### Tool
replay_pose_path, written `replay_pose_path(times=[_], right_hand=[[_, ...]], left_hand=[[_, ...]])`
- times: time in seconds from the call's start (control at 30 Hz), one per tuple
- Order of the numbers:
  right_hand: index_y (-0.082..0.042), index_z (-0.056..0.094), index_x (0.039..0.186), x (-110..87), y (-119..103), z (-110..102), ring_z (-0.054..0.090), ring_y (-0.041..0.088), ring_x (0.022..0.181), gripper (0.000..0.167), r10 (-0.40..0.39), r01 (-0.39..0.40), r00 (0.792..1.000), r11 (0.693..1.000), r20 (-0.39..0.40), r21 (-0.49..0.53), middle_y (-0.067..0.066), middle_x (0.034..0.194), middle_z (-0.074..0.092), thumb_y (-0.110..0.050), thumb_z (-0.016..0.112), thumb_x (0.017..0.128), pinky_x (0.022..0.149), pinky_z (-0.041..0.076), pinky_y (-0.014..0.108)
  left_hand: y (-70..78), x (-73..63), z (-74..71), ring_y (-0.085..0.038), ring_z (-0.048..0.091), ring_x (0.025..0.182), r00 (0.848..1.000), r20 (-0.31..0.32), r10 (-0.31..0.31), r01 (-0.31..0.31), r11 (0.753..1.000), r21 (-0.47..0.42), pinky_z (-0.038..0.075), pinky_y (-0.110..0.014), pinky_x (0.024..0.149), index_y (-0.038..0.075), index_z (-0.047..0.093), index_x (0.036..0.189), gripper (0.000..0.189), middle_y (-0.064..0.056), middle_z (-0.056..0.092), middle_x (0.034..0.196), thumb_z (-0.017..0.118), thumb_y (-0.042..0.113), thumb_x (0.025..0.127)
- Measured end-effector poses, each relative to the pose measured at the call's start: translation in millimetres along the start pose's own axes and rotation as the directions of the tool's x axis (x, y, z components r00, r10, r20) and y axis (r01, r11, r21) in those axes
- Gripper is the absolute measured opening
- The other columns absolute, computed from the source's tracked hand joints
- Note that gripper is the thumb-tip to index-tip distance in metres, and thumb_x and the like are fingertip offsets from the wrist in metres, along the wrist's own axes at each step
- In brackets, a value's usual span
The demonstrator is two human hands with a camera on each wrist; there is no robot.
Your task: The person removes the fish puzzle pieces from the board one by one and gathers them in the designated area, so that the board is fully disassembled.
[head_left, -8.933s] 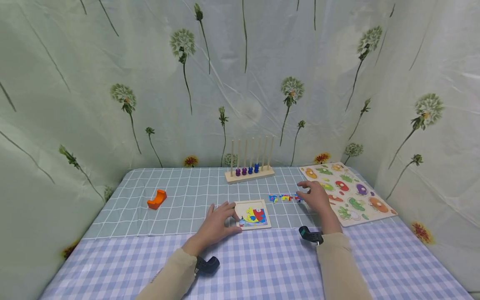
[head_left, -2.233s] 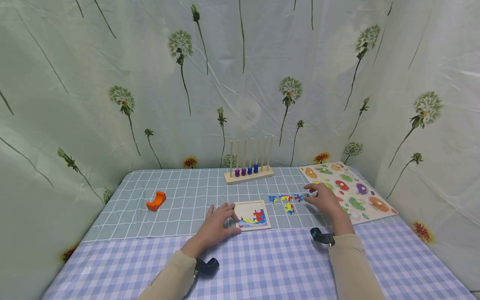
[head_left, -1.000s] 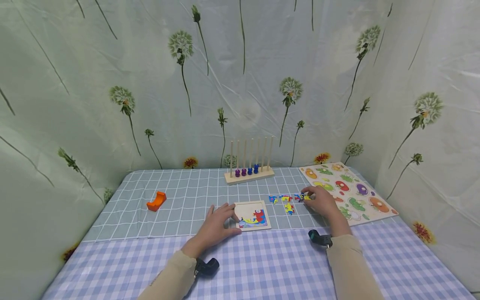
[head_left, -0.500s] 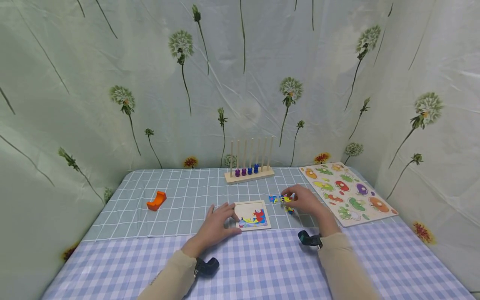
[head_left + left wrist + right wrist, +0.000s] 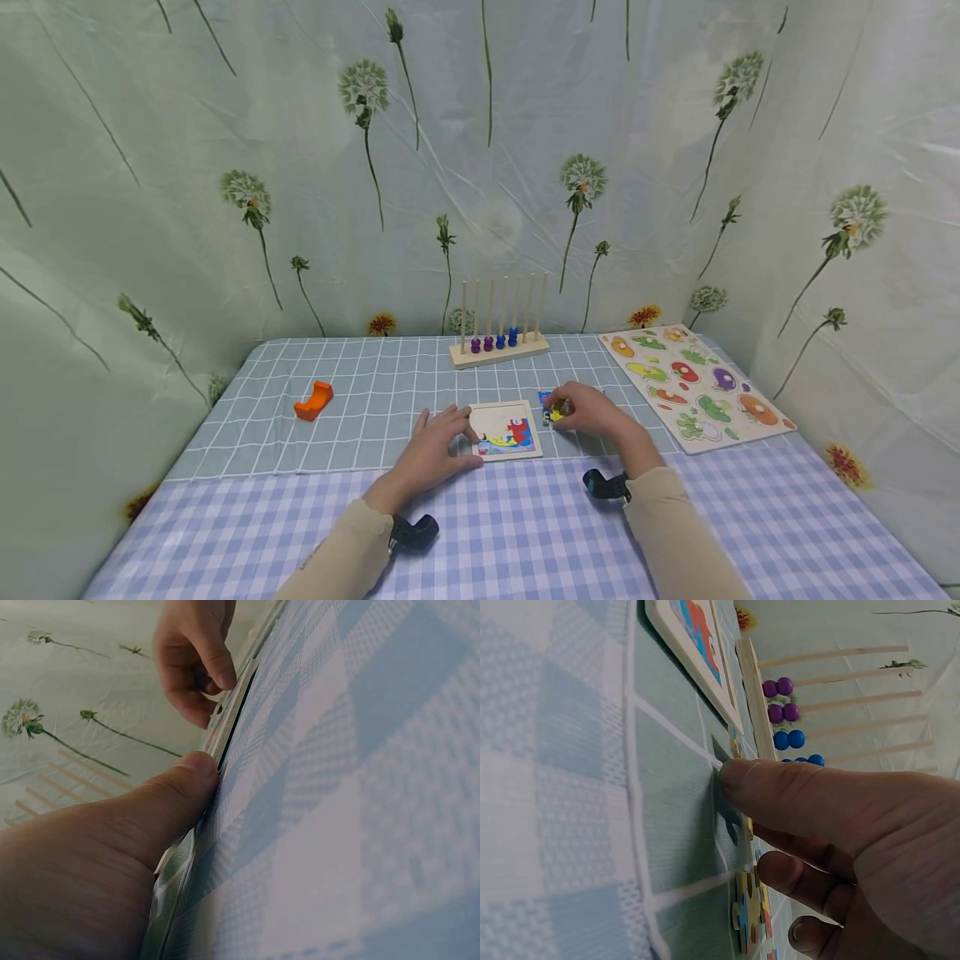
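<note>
With its thumb and fingers, my right hand (image 5: 592, 408) pinches a small yellow puzzle piece (image 5: 556, 414) just to the right of a wooden puzzle tray (image 5: 491, 414). Red, yellow and blue fish-picture pieces (image 5: 517, 432) fill the lower right of the tray, and its upper left shows bare wood. My left hand (image 5: 435, 446) rests at the tray's left side, thumb (image 5: 180, 784) straight against the near corner. Other loose pieces (image 5: 746, 911) lie under and beside the right hand, mostly hidden by it in the head view.
Behind the tray stands a wooden peg rack (image 5: 498, 354) with purple and blue beads. A vegetable knob-puzzle board (image 5: 693, 387) lies at the right. An orange curved block (image 5: 314, 401) sits at the left. A dandelion-print curtain (image 5: 480, 167) hangs behind the table.
My right hand has moved left with the yellow piece, from the right end of the loose pieces toward the tray. Earlier, a yellow piece left the tray for the cloth. The left hand stays put.
</note>
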State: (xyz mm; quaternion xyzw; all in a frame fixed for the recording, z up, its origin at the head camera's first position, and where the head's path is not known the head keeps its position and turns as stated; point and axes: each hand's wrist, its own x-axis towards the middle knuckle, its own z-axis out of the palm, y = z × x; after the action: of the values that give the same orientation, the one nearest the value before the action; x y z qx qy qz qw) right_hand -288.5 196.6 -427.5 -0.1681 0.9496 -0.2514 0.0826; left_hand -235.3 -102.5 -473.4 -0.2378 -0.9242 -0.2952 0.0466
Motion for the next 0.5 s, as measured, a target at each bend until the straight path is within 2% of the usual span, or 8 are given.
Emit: replay_pose_path(times=[0.2, 0.5], right_hand=[[-0.015, 0.072, 0.109, 0.6, -4, 3, 0.055, 0.016, 0.087, 0.026, 0.016, -0.016, 1.0, 1.0, 0.005, -0.006, 0.0, 0.102, 0.065, -0.012, 0.078, 0.084, 0.081, 0.052, 0.032], [-0.017, 0.073, 0.112, 3.5, -20, 10, 0.055, 0.013, 0.089, 0.029, -0.057, 0.057, 0.998, 0.997, -0.007, -0.056, -0.002, 0.104, 0.067, -0.018, 0.08, 0.084, 0.084, 0.052, 0.033]], left_hand=[[0.0, 0.5, 0.2, -0.037, 0.04, 0.146, 1.0, 0.002, -0.005, 0.005, 1.0, 0.004, 0.01, -0.072, 0.119, 0.029, 0.066, 0.094, 0.026, -0.008, 0.052, 0.151, 0.08, 0.045, 0.08], [-0.7, 1.3, 1.6, -0.036, 0.04, 0.146, 1.0, 0.003, -0.01, 0.01, 1.0, 0.012, 0.01, -0.072, 0.119, 0.029, 0.066, 0.094, 0.025, -0.007, 0.052, 0.151, 0.081, 0.045, 0.08]])
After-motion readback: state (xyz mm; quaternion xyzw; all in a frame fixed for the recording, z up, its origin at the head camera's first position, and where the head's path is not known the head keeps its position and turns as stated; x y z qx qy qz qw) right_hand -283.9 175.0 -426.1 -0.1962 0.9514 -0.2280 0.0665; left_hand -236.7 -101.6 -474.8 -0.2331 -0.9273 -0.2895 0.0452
